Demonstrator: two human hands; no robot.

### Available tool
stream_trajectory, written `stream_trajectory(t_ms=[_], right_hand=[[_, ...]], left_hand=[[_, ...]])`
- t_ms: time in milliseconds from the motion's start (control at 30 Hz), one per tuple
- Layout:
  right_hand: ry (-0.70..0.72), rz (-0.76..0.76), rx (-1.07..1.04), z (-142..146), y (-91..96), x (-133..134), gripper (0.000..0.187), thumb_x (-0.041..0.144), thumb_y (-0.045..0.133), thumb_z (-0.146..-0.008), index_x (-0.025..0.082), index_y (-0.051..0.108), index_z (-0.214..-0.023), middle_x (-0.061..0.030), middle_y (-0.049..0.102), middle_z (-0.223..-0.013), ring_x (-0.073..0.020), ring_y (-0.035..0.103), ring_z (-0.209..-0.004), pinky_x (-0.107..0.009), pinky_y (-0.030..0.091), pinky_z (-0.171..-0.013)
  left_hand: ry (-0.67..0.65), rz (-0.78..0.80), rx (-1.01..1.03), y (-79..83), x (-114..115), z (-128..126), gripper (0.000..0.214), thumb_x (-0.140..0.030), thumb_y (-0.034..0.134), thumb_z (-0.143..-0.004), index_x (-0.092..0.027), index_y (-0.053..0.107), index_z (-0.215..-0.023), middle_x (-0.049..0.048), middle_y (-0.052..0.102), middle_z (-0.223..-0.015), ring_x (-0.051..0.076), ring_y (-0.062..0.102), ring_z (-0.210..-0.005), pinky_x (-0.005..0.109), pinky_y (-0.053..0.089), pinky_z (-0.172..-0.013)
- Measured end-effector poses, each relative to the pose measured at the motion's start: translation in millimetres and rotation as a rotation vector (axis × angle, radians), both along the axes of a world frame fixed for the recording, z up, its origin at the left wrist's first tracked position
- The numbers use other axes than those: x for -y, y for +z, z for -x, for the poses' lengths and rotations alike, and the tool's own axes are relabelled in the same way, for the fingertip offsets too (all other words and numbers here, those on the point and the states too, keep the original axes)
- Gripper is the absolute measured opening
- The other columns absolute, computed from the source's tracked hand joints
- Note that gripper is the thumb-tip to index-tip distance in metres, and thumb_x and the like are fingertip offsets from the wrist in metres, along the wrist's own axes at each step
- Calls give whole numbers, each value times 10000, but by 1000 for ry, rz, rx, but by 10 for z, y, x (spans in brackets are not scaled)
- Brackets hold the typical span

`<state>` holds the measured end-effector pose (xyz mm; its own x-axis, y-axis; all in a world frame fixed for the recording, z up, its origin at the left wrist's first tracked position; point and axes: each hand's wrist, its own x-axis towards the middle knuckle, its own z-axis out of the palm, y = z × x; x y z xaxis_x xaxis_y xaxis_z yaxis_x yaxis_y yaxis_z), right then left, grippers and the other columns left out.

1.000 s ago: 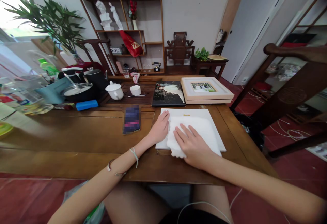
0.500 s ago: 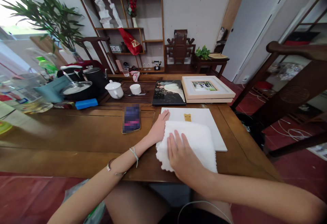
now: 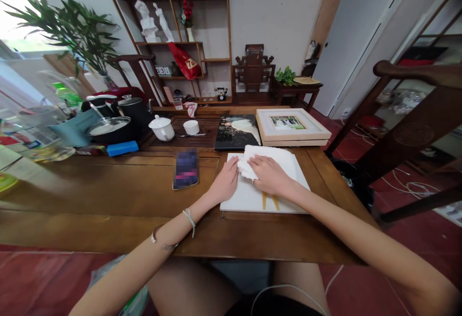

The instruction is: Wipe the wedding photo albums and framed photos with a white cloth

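Note:
A flat white board (image 3: pixel 245 201) lies near the table's front edge, with part of a golden-yellow figure (image 3: pixel 264 201) showing on it. My left hand (image 3: pixel 226 180) rests along the board's left edge, fingers stretched out and their tips close to the cloth. A white cloth (image 3: pixel 285 158) with a wavy edge covers the far part of the board. My right hand (image 3: pixel 267 174) is on top of the cloth, pressing it down with the fingers bent over its left part. The figure's upper part is hidden beneath the cloth and my right hand.
Left of the board lies a phone (image 3: pixel 186 169) with a blurred screen. Behind it are a black picture panel (image 3: pixel 234 138) and stacked pale frames (image 3: pixel 314 131). Farther left stand a lidded white cup (image 3: pixel 161 128), a small white bowl (image 3: pixel 191 127) and a blue block (image 3: pixel 122 148).
My right hand has slid the cloth forward over the board, uncovering the lower part of the yellow figure and covering its top. My left hand stays at the board's left edge.

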<state>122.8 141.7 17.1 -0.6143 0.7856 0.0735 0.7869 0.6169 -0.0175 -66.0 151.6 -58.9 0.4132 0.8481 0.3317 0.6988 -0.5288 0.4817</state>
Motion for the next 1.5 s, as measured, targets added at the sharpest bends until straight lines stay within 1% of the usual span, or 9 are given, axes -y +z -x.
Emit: stream_trajectory(t_ms=[200,367,567,733,933,1133,1267,1367,1500], right_hand=[[-9,-9,9,-206,28,11,466,127,455,-781,31,566,-1224,-225,582,-1297,-310,501,-1253,-407,374,-1025],[-100,8,5,-445,134,56,456,110,428,-763,61,579,-1190,-203,610,-1255,-302,587,-1138,-372,417,-956],[-228,54,94,-725,245,115,304,118,408,-773,88,629,-979,-201,667,-1098,-300,640,-978,-348,446,-813],[-318,69,146,-853,277,200,268,171,393,-817,99,634,-910,-208,679,-1015,-298,650,-875,-336,430,-701],[-308,33,77,-511,235,122,266,154,426,-817,101,668,-912,-193,693,-992,-283,651,-855,-323,427,-695],[-113,-69,65,-122,129,22,289,140,484,-804,50,680,-996,-219,676,-1070,-306,589,-1059,-353,425,-885],[7,-78,87,21,90,-22,289,142,500,-803,28,676,-1001,-213,684,-1043,-295,576,-1068,-356,424,-910],[101,-62,85,118,84,30,294,135,501,-804,25,665,-1021,-207,682,-1051,-277,574,-1070,-358,416,-926],[187,-44,52,167,69,224,312,156,512,-806,23,652,-1051,-210,670,-1087,-277,563,-1097,-367,410,-942]], left_hand=[[36,33,-37,10,7,-7,465,-218,263,-976,-78,373,-1406,195,319,-1527,265,237,-1450,502,224,-1182],[46,27,-58,9,5,-17,482,-215,257,-971,-57,367,-1414,202,330,-1520,270,242,-1448,498,217,-1186],[49,26,-50,-7,1,-16,482,-204,259,-967,-50,383,-1407,205,338,-1516,273,249,-1445,498,221,-1187],[45,23,-43,-16,-4,-14,479,-214,259,-973,-74,374,-1417,192,333,-1521,266,237,-1450,496,207,-1190],[43,24,-56,-7,-1,-12,481,-214,255,-975,-65,368,-1419,200,335,-1518,272,241,-1448,505,213,-1186],[37,24,-38,7,7,-21,475,-202,272,-970,-82,362,-1421,191,329,-1524,263,235,-1451,500,213,-1185],[23,21,-29,16,5,-18,454,-180,281,-958,-67,416,-1376,205,341,-1511,271,244,-1447,512,223,-1178],[-19,11,-2,28,1,-2,471,-150,352,-910,-91,436,-1369,198,380,-1486,291,266,-1435,544,210,-1176],[-105,-17,5,48,3,17,505,-170,487,-850,-155,478,-1355,163,482,-1411,306,290,-1419,533,149,-1198]])
